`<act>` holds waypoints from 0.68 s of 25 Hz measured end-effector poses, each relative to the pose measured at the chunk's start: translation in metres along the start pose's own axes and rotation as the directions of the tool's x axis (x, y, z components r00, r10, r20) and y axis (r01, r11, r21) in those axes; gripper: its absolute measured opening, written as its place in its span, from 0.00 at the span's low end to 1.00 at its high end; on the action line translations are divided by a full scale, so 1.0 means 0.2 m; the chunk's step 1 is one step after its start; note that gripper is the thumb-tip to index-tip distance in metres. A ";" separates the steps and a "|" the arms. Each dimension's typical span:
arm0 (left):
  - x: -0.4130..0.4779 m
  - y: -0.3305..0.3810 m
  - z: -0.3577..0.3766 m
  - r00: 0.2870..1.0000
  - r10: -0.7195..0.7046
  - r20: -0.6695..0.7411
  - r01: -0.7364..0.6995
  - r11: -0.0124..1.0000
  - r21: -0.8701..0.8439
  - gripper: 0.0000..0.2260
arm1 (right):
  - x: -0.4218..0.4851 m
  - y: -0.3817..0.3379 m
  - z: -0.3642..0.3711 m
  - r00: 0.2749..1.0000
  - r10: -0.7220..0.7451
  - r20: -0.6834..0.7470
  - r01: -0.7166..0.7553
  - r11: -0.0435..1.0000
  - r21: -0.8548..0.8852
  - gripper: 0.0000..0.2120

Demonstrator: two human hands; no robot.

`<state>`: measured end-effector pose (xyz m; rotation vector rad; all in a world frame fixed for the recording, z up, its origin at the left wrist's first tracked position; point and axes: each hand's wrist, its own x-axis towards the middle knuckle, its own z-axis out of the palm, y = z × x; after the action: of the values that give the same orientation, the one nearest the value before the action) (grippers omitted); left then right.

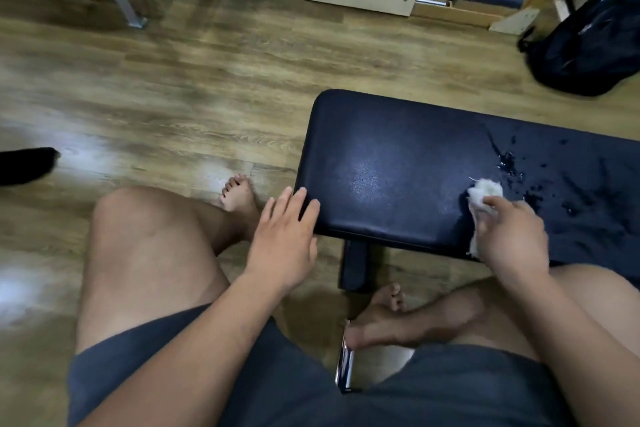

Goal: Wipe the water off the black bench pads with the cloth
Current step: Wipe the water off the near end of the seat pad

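Right fingers [505, 206] are curling tightly round a bunched white cloth [485, 192], gripping it; one end is sticking out ahead of the knuckles and pressing on the black pad [381, 166], the other is hanging below the right hand [512, 232] over the pad's near edge. Left fingers [298, 201] are lying straight and slightly spread, holding nothing, tips resting on the pad's near-left corner; the left hand [284, 232] appears to be steadying the counter. Just beyond the cloth tip a small puddle of water [507, 163] is sitting on the pad, with scattered beads running out past the right fingers toward the frame edge. Between the two sets of fingers the pad is showing only a dull sheen and no beads, so that stretch is reading as dry. Judgement: wiping is at an early stage; puddle and beads are all waiting to be cleared. Any pad further along the counter is lying out of frame, state unknown.
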<state>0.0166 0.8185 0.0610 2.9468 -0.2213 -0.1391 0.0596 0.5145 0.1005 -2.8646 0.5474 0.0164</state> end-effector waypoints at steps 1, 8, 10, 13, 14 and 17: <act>-0.01 -0.01 0.00 1.000 0.001 -0.010 -0.001 1.000 -0.007 0.27 | -0.03 -0.06 0.01 1.000 0.001 -0.007 -0.001 1.000 -0.022 0.14; -0.06 -0.11 -0.06 0.981 -0.143 -0.134 0.141 0.990 -0.023 0.25 | -0.33 -1.06 0.32 0.885 -0.409 0.223 0.385 0.911 0.145 0.12; -0.07 -0.10 -0.08 0.973 -0.212 -0.094 0.210 0.977 -0.038 0.27 | -0.35 -1.15 0.34 0.812 -0.513 0.279 0.471 0.858 0.207 0.12; -0.05 -0.05 -0.06 0.981 -0.170 -0.097 0.166 0.985 -0.044 0.26 | -0.30 -0.94 0.32 0.814 -0.542 0.208 0.504 0.838 0.210 0.14; -0.04 -0.01 -0.05 0.988 -0.118 -0.100 0.113 0.992 -0.051 0.26 | -0.25 -0.81 0.30 0.845 -0.505 0.176 0.475 0.860 0.188 0.14; 0.01 0.08 0.00 1.000 0.003 0.001 -0.003 0.998 -0.057 0.27 | -0.05 -0.32 0.18 0.959 -0.273 0.073 0.268 0.961 0.070 0.14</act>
<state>0.0156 0.8034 0.0645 2.8899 -0.2187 -0.1448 0.0754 0.5836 0.0799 -2.8391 0.1339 0.0708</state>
